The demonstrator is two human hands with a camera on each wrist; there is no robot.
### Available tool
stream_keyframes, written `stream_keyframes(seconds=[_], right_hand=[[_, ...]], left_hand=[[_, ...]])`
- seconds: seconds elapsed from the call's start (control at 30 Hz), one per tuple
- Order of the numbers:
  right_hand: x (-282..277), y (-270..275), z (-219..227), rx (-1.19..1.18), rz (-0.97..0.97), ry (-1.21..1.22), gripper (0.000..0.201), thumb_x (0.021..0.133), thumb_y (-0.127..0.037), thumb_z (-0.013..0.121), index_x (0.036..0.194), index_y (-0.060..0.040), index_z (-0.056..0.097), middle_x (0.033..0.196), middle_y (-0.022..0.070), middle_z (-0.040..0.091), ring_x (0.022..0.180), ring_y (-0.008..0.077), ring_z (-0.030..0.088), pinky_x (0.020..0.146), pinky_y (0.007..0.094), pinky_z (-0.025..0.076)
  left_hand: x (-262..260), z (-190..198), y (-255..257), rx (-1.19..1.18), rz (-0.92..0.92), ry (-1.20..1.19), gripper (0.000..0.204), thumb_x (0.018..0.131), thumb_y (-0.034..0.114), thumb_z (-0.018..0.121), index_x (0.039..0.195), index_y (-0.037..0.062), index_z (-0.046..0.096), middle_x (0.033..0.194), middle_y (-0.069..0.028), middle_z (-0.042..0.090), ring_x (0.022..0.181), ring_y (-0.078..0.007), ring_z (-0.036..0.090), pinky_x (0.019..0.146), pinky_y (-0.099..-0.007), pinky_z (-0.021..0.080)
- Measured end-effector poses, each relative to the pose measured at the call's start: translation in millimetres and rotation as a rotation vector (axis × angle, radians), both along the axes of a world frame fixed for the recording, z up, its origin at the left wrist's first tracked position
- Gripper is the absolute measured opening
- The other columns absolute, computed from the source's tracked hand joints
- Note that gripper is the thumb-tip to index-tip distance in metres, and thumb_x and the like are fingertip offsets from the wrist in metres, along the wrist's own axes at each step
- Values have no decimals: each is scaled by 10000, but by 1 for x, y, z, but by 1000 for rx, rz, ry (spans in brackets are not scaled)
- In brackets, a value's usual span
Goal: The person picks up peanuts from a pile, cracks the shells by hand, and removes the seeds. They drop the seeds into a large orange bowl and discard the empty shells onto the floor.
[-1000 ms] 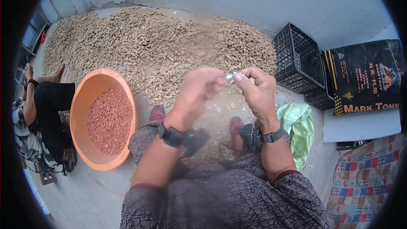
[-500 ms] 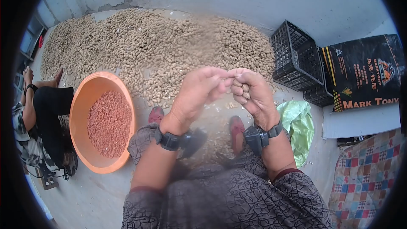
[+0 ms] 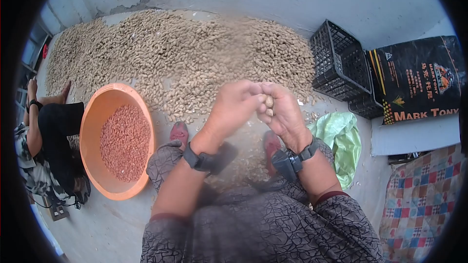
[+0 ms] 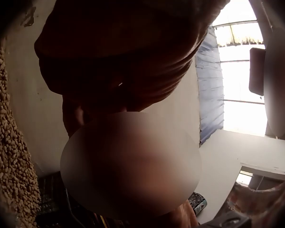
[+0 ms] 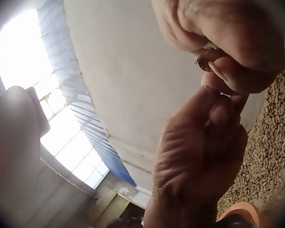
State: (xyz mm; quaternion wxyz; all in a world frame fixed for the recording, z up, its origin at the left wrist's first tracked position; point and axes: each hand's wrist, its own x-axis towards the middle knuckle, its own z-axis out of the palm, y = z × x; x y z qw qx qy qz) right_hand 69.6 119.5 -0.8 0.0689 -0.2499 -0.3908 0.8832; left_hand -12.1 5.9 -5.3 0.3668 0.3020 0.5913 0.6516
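Observation:
My left hand (image 3: 233, 109) and right hand (image 3: 287, 117) meet in front of me, fingertips together, over the floor. Unshelled peanuts (image 3: 269, 102) show in the right hand's curled fingers, with the left thumb and fingers pinching at them. In the right wrist view a brown piece of peanut (image 5: 205, 62) pokes out between the right thumb and fingers, and the left hand's curled fingertips press up from below. Dark shadow and a blurred patch hide the grip in the left wrist view. Beyond the hands spreads a big heap of unshelled peanuts (image 3: 180, 53).
An orange basin (image 3: 88, 141) of reddish peanut kernels (image 3: 124, 143) stands at left, beside another seated person (image 3: 53, 126). At right are black crates (image 3: 339, 63), a black printed sack (image 3: 414, 83), a green plastic bag (image 3: 339, 139) and a checked cloth (image 3: 421, 209). Shell bits litter the floor.
One second ago the right hand pinched a pale opened shell. It then turned, showing peanuts in its curled fingers, and the left hand has come right against them.

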Motion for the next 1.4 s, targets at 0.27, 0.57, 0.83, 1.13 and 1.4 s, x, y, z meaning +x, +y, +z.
stream_keyframes(seconds=[0.27, 0.57, 0.83, 1.13, 1.4], right_hand=[[2, 1, 6, 20, -12, 52, 201, 884, -180, 477, 924, -2, 562, 704, 39, 557, 542, 75, 496, 372, 187, 341], [5, -3, 20, 274, 49, 126, 219, 857, -204, 560, 948, -7, 589, 740, 28, 596, 599, 52, 495, 431, 165, 353], [2, -9, 15, 509, 85, 135, 272, 822, -163, 626, 1022, 20, 602, 696, 22, 608, 592, 33, 488, 448, 156, 347], [7, -4, 26, 392, 180, 175, 303, 808, -158, 641, 1045, 29, 607, 703, -1, 585, 574, 20, 467, 444, 148, 318], [10, -5, 31, 345, 177, 191, 298, 812, -140, 629, 1047, 41, 604, 691, -15, 561, 534, 15, 413, 443, 155, 296]], left_hand=[[1, 7, -2, 169, 75, -251, 178, 930, 160, 467, 904, 3, 546, 746, -28, 575, 562, -37, 436, 467, -160, 346], [-1, 12, -2, 306, 73, -536, 174, 936, 175, 455, 935, 20, 533, 705, -7, 540, 539, -36, 418, 440, -155, 301], [2, 0, -2, 230, 114, -315, 220, 931, 160, 454, 940, -13, 588, 762, -17, 565, 644, -63, 518, 570, -205, 423], [6, 25, -6, 284, -47, -327, 239, 906, 100, 469, 1059, -54, 569, 705, 46, 522, 528, 0, 391, 499, -155, 340], [8, 39, -12, 225, -71, -252, 277, 908, 106, 464, 1110, -55, 562, 675, 59, 492, 531, -6, 374, 497, -157, 323]])
